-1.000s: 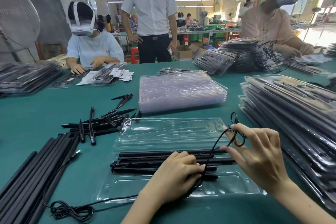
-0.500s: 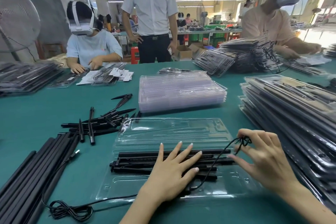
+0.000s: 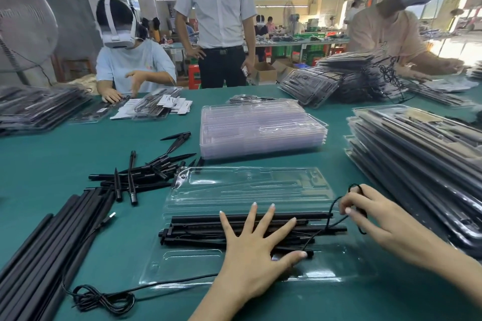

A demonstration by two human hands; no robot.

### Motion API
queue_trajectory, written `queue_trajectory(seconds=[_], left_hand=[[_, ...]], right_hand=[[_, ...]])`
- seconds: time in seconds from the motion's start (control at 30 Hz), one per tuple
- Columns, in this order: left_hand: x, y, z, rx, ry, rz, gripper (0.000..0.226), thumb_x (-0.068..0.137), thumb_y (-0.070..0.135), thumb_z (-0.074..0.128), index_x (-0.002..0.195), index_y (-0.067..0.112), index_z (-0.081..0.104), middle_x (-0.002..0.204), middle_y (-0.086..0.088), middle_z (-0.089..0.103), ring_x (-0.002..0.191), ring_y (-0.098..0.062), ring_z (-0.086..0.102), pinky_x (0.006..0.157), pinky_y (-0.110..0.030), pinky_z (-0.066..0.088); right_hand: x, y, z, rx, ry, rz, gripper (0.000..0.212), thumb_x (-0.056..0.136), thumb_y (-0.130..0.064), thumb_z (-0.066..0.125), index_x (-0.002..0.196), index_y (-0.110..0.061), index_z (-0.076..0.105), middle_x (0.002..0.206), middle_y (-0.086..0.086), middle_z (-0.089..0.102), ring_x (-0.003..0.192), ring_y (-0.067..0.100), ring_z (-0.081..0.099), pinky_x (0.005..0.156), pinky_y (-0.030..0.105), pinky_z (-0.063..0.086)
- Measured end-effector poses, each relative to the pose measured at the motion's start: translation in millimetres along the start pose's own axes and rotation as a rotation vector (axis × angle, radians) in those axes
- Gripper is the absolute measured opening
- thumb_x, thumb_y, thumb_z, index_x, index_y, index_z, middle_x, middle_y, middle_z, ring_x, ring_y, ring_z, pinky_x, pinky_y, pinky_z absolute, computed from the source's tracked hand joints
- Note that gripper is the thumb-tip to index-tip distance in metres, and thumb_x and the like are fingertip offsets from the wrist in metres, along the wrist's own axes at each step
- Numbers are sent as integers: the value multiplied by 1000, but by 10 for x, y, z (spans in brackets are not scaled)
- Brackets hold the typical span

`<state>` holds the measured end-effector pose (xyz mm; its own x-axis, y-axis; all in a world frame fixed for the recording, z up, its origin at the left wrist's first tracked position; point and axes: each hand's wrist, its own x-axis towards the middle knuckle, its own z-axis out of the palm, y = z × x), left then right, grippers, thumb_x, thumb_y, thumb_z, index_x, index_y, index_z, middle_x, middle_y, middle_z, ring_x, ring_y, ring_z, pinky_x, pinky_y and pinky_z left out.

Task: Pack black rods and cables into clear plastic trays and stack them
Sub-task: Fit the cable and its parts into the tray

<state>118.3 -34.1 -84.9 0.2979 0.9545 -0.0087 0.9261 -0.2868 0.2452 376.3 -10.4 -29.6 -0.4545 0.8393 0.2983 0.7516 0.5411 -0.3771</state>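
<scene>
Left hand (image 3: 257,247) is lying flat, fingers splayed, pressing black rods (image 3: 198,229) into the open clear tray (image 3: 187,260). Right hand (image 3: 386,219) is pinching a black cable (image 3: 336,221) just beside the tray's right end. Beyond, empty trays (image 3: 260,128) are sitting stacked on the green table (image 3: 52,159).

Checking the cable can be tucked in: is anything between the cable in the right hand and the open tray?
Nothing visible blocks it. The right hand pinches the cable just over the tray; the left hand presses the rods.

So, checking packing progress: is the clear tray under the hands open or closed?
Open. The tray lid half lies flat behind, rods uncovered under the left hand.
</scene>
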Motion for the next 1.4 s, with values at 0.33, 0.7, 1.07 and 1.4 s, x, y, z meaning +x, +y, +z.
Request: queue_trajectory(seconds=[0.33,0.7,1.07,1.4], left_hand=[[13,6,-32,20,-48,-13,76,66,93,18,135,69,-4,156,21,-16,140,-11,-31,94,-65,-34],[12,26,-60,28,-82,-30,77,68,91,24,136,68,-3,156,20,-17,141,-12,-31,94,-66,-33],[4,35,-48,29,-55,-33,77,68,92,22,136,68,-3,156,21,-16,142,-12,-29,95,-66,-32],[-1,34,-30,33,-34,-31,77,62,93,12,134,70,-4,156,21,-16,141,-11,-29,95,-66,-33]], right_hand=[[24,-5,-118,-403,-99,-15,80,73,14,59,107,-58,47,100,-24,54,87,5,53,98,30,26],[63,61,-227,259,-132,-20,16,63,-43,81,74,-37,72,68,-11,70,64,7,64,66,21,49],[-37,55,6,160,208,-92,27,74,-60,65,71,-34,67,103,-25,65,103,4,54,93,51,36],[-36,89,157,-143,218,-207,33,90,-51,47,74,-28,64,75,-21,49,81,-1,42,87,16,28]])
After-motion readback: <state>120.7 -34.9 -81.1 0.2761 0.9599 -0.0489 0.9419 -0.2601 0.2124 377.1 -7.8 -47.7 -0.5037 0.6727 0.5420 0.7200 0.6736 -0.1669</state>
